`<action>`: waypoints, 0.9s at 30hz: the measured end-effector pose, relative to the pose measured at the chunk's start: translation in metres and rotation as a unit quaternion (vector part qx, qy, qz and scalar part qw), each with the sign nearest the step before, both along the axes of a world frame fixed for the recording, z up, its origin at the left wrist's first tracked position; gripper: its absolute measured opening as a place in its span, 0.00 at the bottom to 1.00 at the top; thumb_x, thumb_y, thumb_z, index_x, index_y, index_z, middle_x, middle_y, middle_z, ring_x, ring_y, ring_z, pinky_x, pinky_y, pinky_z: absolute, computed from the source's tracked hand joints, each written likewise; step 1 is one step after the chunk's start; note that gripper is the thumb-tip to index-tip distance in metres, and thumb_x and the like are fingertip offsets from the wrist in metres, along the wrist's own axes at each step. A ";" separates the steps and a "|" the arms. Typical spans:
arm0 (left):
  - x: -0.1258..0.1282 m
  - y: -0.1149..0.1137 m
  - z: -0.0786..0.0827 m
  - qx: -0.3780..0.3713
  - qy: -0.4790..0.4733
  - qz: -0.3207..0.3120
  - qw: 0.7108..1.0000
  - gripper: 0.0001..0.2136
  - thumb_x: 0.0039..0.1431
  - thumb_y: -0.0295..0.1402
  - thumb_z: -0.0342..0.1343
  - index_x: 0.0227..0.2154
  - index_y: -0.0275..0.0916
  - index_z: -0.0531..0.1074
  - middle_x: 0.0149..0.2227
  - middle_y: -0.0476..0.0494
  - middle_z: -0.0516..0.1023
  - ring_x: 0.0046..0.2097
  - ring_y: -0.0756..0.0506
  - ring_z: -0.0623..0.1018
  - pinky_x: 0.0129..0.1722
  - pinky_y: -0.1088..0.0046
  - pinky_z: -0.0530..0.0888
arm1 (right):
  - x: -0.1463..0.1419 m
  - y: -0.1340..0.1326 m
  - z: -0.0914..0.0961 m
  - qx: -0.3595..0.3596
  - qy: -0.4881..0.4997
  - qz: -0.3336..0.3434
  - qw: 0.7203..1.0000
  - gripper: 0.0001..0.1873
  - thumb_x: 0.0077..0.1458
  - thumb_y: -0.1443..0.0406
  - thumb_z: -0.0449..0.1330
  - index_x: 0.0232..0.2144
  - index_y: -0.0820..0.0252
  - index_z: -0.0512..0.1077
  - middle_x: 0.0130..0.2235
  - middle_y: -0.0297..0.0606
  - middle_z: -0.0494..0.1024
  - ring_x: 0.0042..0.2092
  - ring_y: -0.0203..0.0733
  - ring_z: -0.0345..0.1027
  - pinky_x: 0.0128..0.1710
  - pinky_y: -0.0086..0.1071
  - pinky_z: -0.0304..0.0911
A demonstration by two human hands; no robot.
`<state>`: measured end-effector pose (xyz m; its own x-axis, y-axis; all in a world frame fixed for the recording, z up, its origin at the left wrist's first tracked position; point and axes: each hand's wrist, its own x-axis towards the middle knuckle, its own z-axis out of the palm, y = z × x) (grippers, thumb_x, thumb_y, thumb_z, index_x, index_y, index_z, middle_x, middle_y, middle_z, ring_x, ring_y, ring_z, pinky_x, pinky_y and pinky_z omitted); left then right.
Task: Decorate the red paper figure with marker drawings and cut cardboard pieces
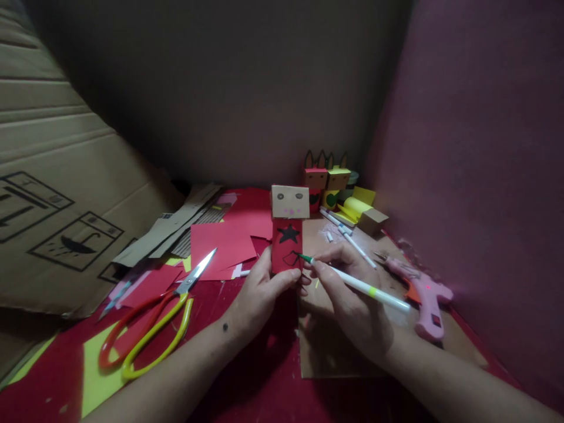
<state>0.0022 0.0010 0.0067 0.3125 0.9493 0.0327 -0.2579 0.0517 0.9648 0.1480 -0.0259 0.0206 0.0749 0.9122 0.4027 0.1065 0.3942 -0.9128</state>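
Closest to my feed, the left forearm [176, 370] and the right forearm [462, 382] reach in from the bottom edge. Beyond the left one I have a big sheet of printed cardboard [66, 147] leaning in, and beneath everything a red work surface [247, 393]. On its right side lies a brown board [343, 361]; on its left, behind the hands, red paper [215, 241].

I read the left hand [253, 296] as closed around the lower part of a red paper figure [288, 223], thumb across the front near the base, fingers behind. That puts the figure upright at centre, its pale box head and most of its body clear above the grip. Facing it from the other side, the right hand [361, 314] pinches narrowly on a white pen [370, 289], thumb and fingers close to the green tip; the barrel slants back over the hand.

Scissors [187, 285] lie partly spread near the left forearm, and a pink glue gun [429, 294] rests to the right of the right hand. Two similar figures [315, 179] stand at the back.

Smallest of all, I make out a black star [289, 234] on the body, above the thumb, and under it a thin dark outline [289, 257], with the pen tip at its right edge.
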 end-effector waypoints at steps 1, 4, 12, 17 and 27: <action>0.000 0.000 -0.001 0.001 0.001 -0.001 1.000 0.11 0.55 0.31 0.60 0.41 0.37 0.68 0.35 0.43 0.78 0.35 0.45 0.77 0.39 0.64 0.74 | 0.000 0.000 0.001 0.001 0.002 -0.003 1.000 0.04 0.56 0.67 0.56 0.29 0.55 0.67 0.22 0.28 0.73 0.25 0.36 0.71 0.25 0.29 0.66; 0.000 0.001 -0.002 0.007 0.002 -0.003 1.000 0.11 0.56 0.31 0.59 0.41 0.38 0.68 0.35 0.44 0.78 0.35 0.44 0.78 0.39 0.64 0.74 | -0.001 0.000 0.001 0.003 0.004 -0.004 1.000 0.04 0.55 0.67 0.56 0.29 0.55 0.68 0.22 0.28 0.74 0.26 0.36 0.71 0.26 0.29 0.66; 0.001 -0.001 0.002 0.004 0.004 0.013 1.000 0.10 0.54 0.30 0.60 0.38 0.37 0.68 0.34 0.44 0.78 0.35 0.44 0.77 0.38 0.66 0.74 | 0.000 -0.002 -0.002 -0.004 -0.012 0.022 1.000 0.02 0.56 0.66 0.57 0.30 0.56 0.68 0.22 0.30 0.72 0.27 0.38 0.71 0.26 0.31 0.66; 0.000 0.000 0.002 0.006 0.001 0.014 1.000 0.11 0.53 0.31 0.60 0.39 0.37 0.69 0.35 0.43 0.78 0.36 0.44 0.77 0.39 0.66 0.73 | 0.001 -0.001 -0.001 0.013 -0.005 0.035 0.999 0.03 0.56 0.66 0.56 0.30 0.55 0.67 0.22 0.29 0.72 0.27 0.38 0.71 0.25 0.31 0.65; 0.000 -0.001 -0.001 0.002 -0.004 0.004 1.000 0.11 0.55 0.32 0.60 0.40 0.38 0.68 0.35 0.43 0.78 0.34 0.45 0.77 0.38 0.64 0.74 | 0.001 -0.001 -0.002 0.003 -0.008 0.019 1.000 0.03 0.57 0.66 0.56 0.30 0.56 0.68 0.23 0.30 0.73 0.28 0.38 0.72 0.26 0.30 0.66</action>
<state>0.0023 0.0002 0.0061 0.3050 0.9516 0.0389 -0.2656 0.0458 0.9630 0.1494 -0.0274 0.0190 0.0337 0.9119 0.4090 0.1065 0.4037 -0.9087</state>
